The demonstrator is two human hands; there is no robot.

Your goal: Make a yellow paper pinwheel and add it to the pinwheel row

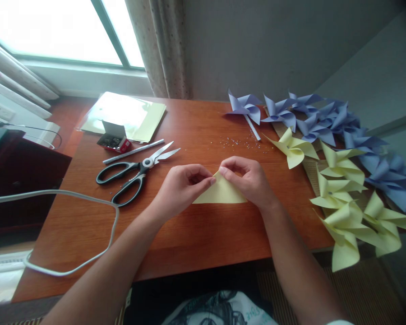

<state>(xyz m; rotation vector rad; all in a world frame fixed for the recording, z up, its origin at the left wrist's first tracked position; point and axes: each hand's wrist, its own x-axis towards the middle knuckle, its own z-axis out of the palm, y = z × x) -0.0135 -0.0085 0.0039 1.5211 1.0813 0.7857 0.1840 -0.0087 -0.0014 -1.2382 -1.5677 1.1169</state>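
Between my hands is a sheet of yellow paper (220, 193), folded into a triangle with its long edge toward me. My left hand (186, 183) pinches it near the top corner with thumb and forefinger. Close beside it, my right hand (245, 176) pinches the same corner from the other side. Scissors (145, 166) with black handles lie with blades apart to the left of my left hand. Behind them rests a thin silvery-white stick (133, 151).
A small open red box (114, 141) of dark bits and a stack of yellow paper in clear plastic (149, 122) stand back left. Blue pinwheels (279, 110) and yellow pinwheels (292, 148) crowd the right. Tiny scraps (240, 143) dot the table (189, 243); a white cable (113, 225) loops left.
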